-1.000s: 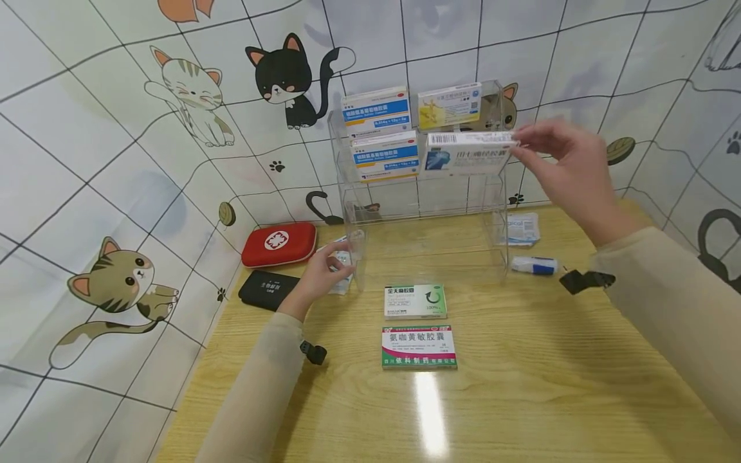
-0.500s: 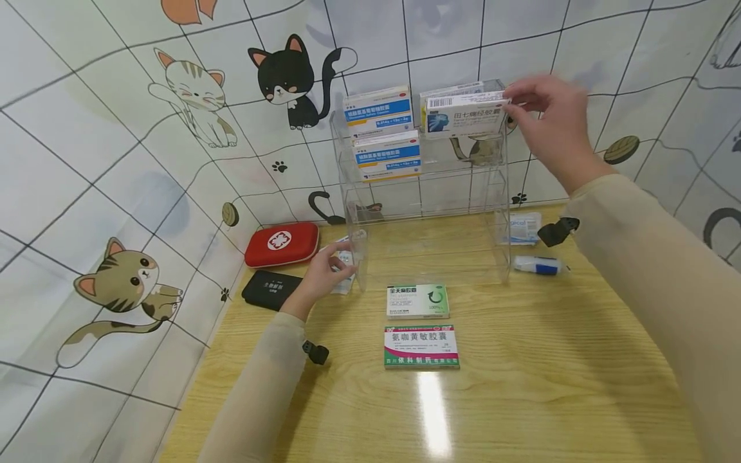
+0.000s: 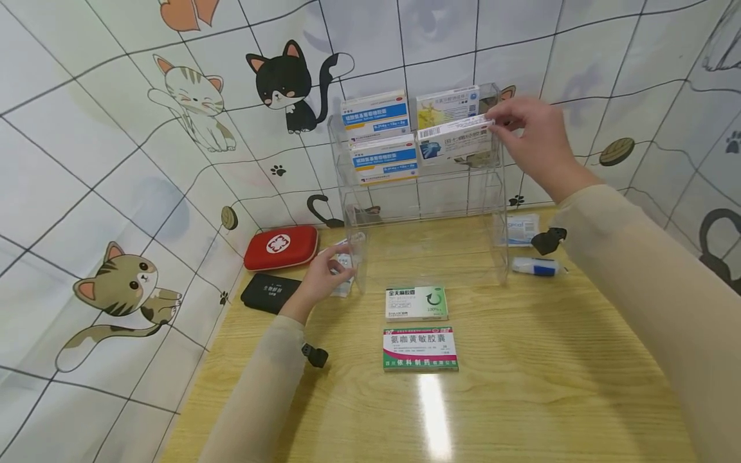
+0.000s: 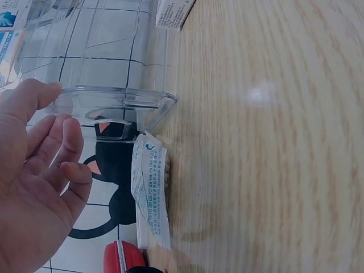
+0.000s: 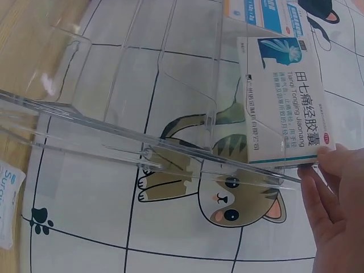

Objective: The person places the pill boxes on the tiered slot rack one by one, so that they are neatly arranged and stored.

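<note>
In the clear acrylic tiered rack [image 3: 489,193], three boxes stood shelved; the right hand [image 3: 529,145] pinched a white medicine box [image 3: 454,138] at its middle tier, the left hand [image 3: 321,276] braced the rack with relaxed fingers, and two boxes [image 3: 418,326] lay waiting on the worktop [image 3: 550,360].

Red first-aid pouch [image 3: 280,246] beside black case [image 3: 270,292]; two medicine boxes [image 3: 417,303] [image 3: 420,348] flat on wooden table [image 3: 550,360].

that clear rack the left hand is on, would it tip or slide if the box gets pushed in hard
The clear rack is tall, thin-walled plastic on smooth wood, so it looks light and would probably slide or rock back under a hard push. The left hand rests at its front corner, likely steadying it. Boxes sit only in its upper tiers, like the white box, so it is probably top-heavy.
</note>
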